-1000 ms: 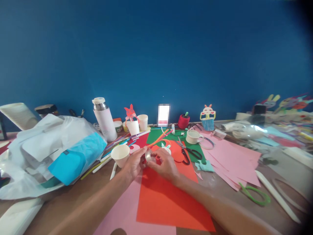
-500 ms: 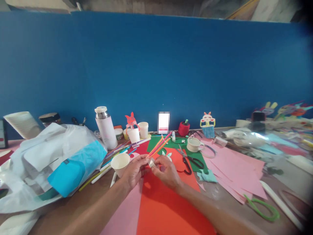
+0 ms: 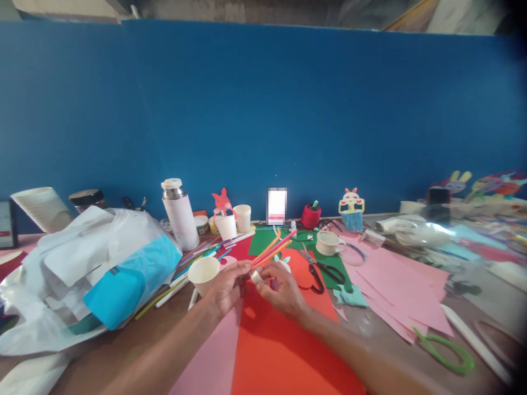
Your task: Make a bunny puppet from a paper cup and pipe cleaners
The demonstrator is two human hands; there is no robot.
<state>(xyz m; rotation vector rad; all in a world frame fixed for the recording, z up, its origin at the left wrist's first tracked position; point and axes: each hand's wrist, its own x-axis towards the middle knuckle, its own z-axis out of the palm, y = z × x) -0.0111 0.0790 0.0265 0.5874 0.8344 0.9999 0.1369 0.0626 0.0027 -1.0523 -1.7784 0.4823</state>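
Note:
Several orange and pink sticks point(image 3: 275, 248) fan up and to the right from the closed fingers of my left hand point(image 3: 229, 286). My right hand point(image 3: 283, 291) pinches a small whitish, shiny roll point(image 3: 256, 276) just beside the sticks' lower ends. Both hands are close together above a red-orange sheet point(image 3: 288, 340). A white paper cup point(image 3: 204, 273) stands left of my left hand. Black-handled scissors point(image 3: 319, 270) lie open to the right of my right hand, over red and green paper point(image 3: 263, 240).
At the left are a plastic bag point(image 3: 119, 236) with paper and a white flask point(image 3: 181, 219). Along the blue wall stand decorated cups point(image 3: 226, 226) and a red pot point(image 3: 310, 217). Pink sheets point(image 3: 395, 280), a mug point(image 3: 328, 243) and a green loop point(image 3: 448, 356) lie right.
The whole view has shifted slightly, moving everything a little to the right. The tips of the sticks have swung a bit further right and down; both hands keep their hold.

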